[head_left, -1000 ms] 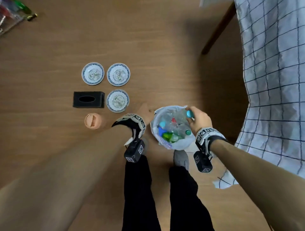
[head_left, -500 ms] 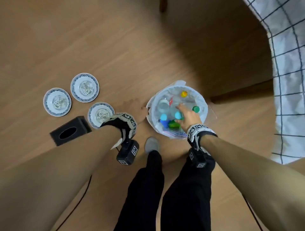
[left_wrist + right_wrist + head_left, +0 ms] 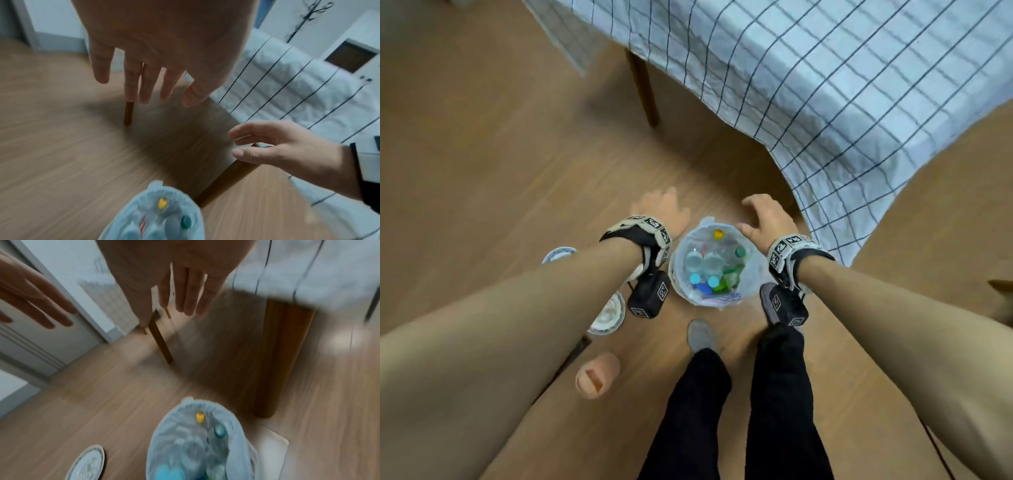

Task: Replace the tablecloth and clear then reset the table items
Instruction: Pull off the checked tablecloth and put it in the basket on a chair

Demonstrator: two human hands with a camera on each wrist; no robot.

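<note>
Left hand [image 3: 664, 212] and right hand [image 3: 768, 219], both empty with fingers spread, above lined bin [image 3: 751, 270] of bottles [image 3: 710, 263] beside checked tablecloth [image 3: 842, 85].

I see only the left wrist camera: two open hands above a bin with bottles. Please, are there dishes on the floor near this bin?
Observer: Yes. In the head view a patterned plate lies on the floor left of the bin, partly hidden by the left forearm.
Operator: Only one plate?
Observer: No, a second plate peeks out on the far side of that forearm.
Operator: Anything else there?
Observer: A peach cup sits on the floor, nearer the person's feet.
</note>
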